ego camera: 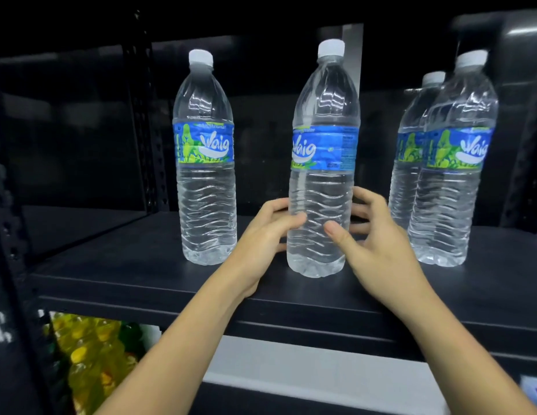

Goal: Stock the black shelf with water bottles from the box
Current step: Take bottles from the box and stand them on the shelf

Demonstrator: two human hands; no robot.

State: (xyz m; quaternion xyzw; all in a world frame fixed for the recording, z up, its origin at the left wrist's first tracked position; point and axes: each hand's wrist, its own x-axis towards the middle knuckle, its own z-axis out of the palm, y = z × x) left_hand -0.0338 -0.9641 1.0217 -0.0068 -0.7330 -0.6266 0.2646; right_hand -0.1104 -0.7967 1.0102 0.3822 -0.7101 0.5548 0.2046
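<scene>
Several clear water bottles with blue labels and white caps stand upright on the black shelf (126, 274). The middle bottle (324, 145) stands near the shelf's front edge. My left hand (261, 235) wraps its lower part from the left, thumb on the front. My right hand (378, 244) cups it from the right, thumb on the front and fingers spread behind. Another bottle (206, 163) stands to the left. Two more stand at the right, one bottle (454, 175) in front of the other (408, 151). The box is out of view.
A black perforated upright post (144, 115) rises behind the left bottle. Below the shelf at the left sit yellow packaged goods (87, 354). A white surface (306, 366) shows under the shelf board. Bare shelf lies between the bottles.
</scene>
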